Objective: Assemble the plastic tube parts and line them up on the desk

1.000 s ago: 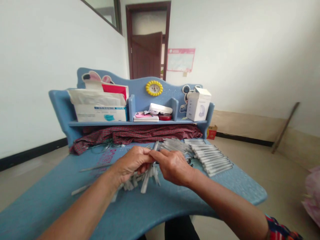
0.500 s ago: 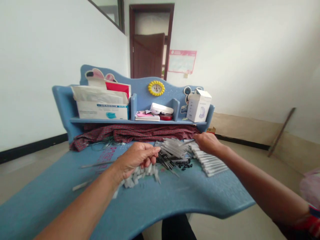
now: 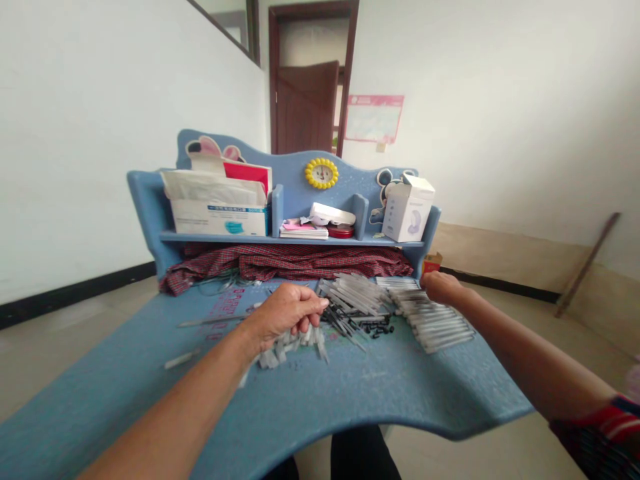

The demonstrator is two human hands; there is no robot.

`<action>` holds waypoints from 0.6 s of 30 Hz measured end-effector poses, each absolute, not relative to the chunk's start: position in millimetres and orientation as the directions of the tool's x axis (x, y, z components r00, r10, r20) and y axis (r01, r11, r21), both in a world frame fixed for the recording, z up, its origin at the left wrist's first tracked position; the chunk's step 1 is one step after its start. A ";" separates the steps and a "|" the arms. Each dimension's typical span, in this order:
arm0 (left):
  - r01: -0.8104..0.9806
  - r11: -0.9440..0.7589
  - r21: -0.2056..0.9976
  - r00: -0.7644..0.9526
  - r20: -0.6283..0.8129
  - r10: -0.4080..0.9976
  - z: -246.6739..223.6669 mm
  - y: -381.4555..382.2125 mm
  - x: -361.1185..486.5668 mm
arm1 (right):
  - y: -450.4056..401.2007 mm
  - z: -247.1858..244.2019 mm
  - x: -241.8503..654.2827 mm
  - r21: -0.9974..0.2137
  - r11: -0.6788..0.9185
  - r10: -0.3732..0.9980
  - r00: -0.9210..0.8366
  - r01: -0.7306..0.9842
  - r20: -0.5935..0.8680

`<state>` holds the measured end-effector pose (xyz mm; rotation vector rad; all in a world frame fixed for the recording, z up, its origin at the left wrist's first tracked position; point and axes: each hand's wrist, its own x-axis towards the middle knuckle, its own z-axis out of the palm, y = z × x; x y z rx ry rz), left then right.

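My left hand (image 3: 290, 312) is closed in a pinch above the middle of the blue table (image 3: 350, 393); whatever its fingers hold is too small or hidden to make out. Below it lie short whitish translucent pieces (image 3: 280, 348). To its right is a heap of clear slim tubes (image 3: 353, 293), with thin dark sticks (image 3: 345, 323) and small black caps (image 3: 377, 328) in front. My right hand (image 3: 443, 288) is closed at the far end of a row of slim, pen-like whitish tubes (image 3: 440, 327). A thin pen-like tube appears to be in its fingers, mostly hidden.
Behind the heap lies a red checked cloth (image 3: 280, 261) under a blue shelf (image 3: 300, 240). On it stand a mask box (image 3: 215, 217), booklets (image 3: 304, 231) and a white box (image 3: 409, 210). A long thin rod (image 3: 210, 322) and a white piece (image 3: 179, 361) lie left.
My right hand has moved right, from beside the heap with a thin pen-like tube to over the laid-out row. My left hand keeps its pinch. The view has shifted slightly.
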<state>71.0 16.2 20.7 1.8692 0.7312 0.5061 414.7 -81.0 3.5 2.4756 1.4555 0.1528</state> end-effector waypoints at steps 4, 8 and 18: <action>0.262 -0.323 0.909 0.732 0.031 0.681 19.3 21.2 68.2 | -82.4 9.6 409.4 0.257 -0.442 0.889 0.459 0.859 -0.004; 0.267 -0.327 0.907 0.727 0.033 0.686 19.3 23.1 66.3 | -79.4 16.6 387.7 0.210 -0.383 0.923 0.382 0.899 0.049; 0.349 -0.396 0.850 0.689 0.054 0.723 13.7 26.3 66.8 | -67.1 28.1 262.7 -0.036 0.206 0.978 -0.204 0.978 0.045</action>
